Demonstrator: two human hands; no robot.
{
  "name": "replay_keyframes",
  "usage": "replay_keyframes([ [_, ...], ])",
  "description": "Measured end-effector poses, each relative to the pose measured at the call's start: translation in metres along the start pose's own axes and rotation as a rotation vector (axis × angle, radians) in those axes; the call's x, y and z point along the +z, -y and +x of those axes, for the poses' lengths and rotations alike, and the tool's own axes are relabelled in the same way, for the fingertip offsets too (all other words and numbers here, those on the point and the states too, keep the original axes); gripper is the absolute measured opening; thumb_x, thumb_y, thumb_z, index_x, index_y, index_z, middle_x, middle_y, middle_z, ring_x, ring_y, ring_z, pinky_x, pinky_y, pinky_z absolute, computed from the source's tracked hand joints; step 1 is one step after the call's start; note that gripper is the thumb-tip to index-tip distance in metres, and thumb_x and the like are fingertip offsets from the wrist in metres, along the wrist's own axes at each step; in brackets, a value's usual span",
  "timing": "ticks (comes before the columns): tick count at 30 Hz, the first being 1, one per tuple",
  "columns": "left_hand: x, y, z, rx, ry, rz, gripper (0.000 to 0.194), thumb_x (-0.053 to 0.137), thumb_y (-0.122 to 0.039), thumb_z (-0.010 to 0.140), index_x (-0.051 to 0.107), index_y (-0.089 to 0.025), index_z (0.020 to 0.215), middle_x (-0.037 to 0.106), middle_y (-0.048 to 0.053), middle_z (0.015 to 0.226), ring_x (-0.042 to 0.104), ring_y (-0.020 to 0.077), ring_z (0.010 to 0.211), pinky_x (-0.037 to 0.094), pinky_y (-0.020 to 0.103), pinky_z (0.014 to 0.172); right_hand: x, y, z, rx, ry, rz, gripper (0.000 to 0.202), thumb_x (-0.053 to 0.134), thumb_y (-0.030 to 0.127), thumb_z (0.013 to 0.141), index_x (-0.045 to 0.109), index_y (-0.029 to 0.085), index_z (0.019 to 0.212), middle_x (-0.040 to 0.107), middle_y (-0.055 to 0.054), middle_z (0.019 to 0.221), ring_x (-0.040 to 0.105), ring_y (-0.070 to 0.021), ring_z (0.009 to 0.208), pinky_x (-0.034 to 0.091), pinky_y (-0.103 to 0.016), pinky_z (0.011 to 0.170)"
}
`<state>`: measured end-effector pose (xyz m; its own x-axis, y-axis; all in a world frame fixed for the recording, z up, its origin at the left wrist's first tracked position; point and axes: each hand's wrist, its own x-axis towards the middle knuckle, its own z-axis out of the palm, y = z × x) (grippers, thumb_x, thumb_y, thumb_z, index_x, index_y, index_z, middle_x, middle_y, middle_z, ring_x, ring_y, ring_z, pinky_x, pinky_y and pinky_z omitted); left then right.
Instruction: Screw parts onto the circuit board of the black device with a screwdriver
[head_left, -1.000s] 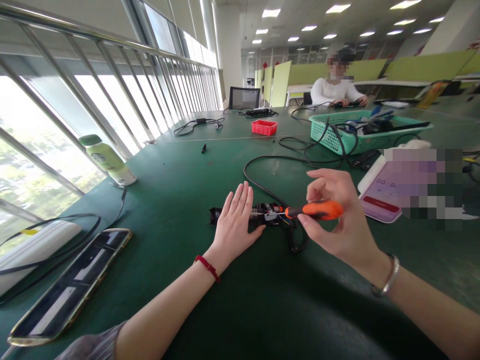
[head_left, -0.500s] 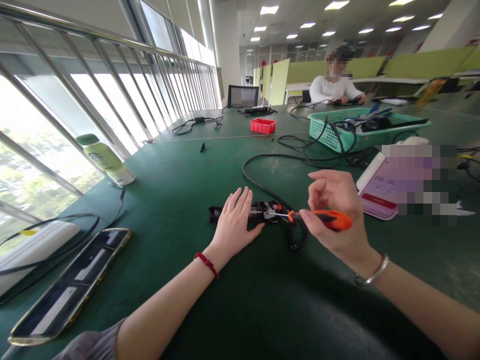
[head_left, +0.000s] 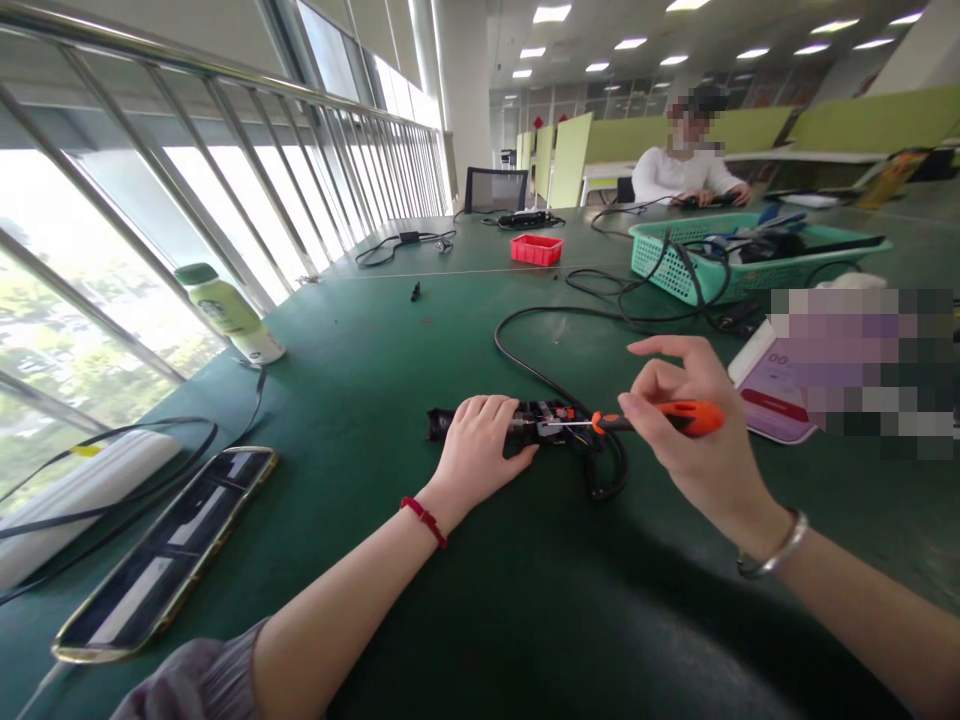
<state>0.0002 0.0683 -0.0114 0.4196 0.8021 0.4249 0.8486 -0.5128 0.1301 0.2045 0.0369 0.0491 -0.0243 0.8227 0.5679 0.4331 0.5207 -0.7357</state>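
Green tabletop [head_left: 375,400] spreads beneath our hands, a metal railing [head_left: 225,110] along its left side. Our left hand [head_left: 480,450] lies over the black device [head_left: 540,422], fingers curled on its casing, holding it. Our right hand [head_left: 686,440] grips the orange-and-black screwdriver [head_left: 694,418], its tip at the device's exposed inner parts. A red tray [head_left: 536,250] sits beyond.

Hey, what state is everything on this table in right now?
Black device, inner parts and wires exposed
Screwdriver, tip at the device
Left hand, curled over the device
Right hand, gripping the screwdriver
Bottle, capped
Propped phone, screen lit
Green basket, loaded
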Motion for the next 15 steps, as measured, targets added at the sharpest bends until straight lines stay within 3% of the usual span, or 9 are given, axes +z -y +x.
replay_keyframes([
  [2,0.0,0.0,-0.0001,-0.002,0.002,0.003,0.041,0.058,-0.038,0.077,0.052,-0.015,0.11,0.06,0.009,0.109,0.052,0.0258,0.103,0.04,0.042,0.094,-0.0007,0.0034,0.0,-0.006,0.027,-0.045,0.005,0.056,0.025,0.08,0.055,0.022,0.083,0.046,0.006,0.053,0.04,-0.0085,0.04,0.037,-0.023,0.042],
  [4,-0.0003,0.0,-0.0001,-0.002,0.007,0.004,0.041,0.057,-0.038,0.077,0.052,-0.015,0.11,0.06,0.009,0.108,0.053,0.0256,0.102,0.041,0.042,0.093,-0.0012,0.0049,-0.0006,-0.041,0.02,-0.083,0.004,0.056,0.022,0.08,0.055,0.021,0.076,0.053,0.003,0.061,0.043,-0.0078,0.043,0.037,-0.022,0.041],
  [5,-0.0004,0.0,-0.0001,-0.003,0.01,0.004,0.041,0.057,-0.039,0.077,0.052,-0.015,0.11,0.06,0.009,0.108,0.053,0.0254,0.101,0.041,0.042,0.093,-0.0013,0.0045,-0.0008,-0.072,0.009,-0.082,0.002,0.057,0.021,0.078,0.055,0.021,0.078,0.054,0.002,0.066,0.046,-0.0084,0.046,0.039,-0.023,0.042],
  [8,-0.0003,0.0002,-0.0001,-0.007,0.018,0.004,0.041,0.058,-0.039,0.077,0.052,-0.015,0.111,0.06,0.009,0.106,0.052,0.025,0.1,0.041,0.042,0.093,-0.0007,0.0003,-0.0009,-0.134,-0.004,-0.052,0.025,0.063,0.019,0.071,0.051,0.023,0.093,0.052,0.001,0.074,0.048,-0.0109,0.053,0.042,-0.025,0.045],
  [11,-0.0001,0.0002,-0.0005,-0.006,0.017,0.004,0.041,0.057,-0.039,0.078,0.051,-0.015,0.11,0.059,0.008,0.106,0.052,0.025,0.1,0.041,0.042,0.093,0.0002,-0.0014,-0.0007,-0.082,0.03,-0.027,0.034,0.063,0.022,0.072,0.047,0.023,0.102,0.049,0.003,0.067,0.048,-0.0119,0.052,0.041,-0.025,0.046],
  [15,-0.0008,-0.0004,-0.0008,-0.002,0.009,0.005,0.039,0.057,-0.039,0.078,0.051,-0.017,0.11,0.059,0.008,0.105,0.052,0.0251,0.1,0.041,0.042,0.092,-0.0001,0.0041,-0.0016,-0.024,0.05,-0.065,0.012,0.058,0.025,0.079,0.053,0.022,0.09,0.046,0.007,0.053,0.041,-0.0084,0.04,0.036,-0.023,0.041],
])
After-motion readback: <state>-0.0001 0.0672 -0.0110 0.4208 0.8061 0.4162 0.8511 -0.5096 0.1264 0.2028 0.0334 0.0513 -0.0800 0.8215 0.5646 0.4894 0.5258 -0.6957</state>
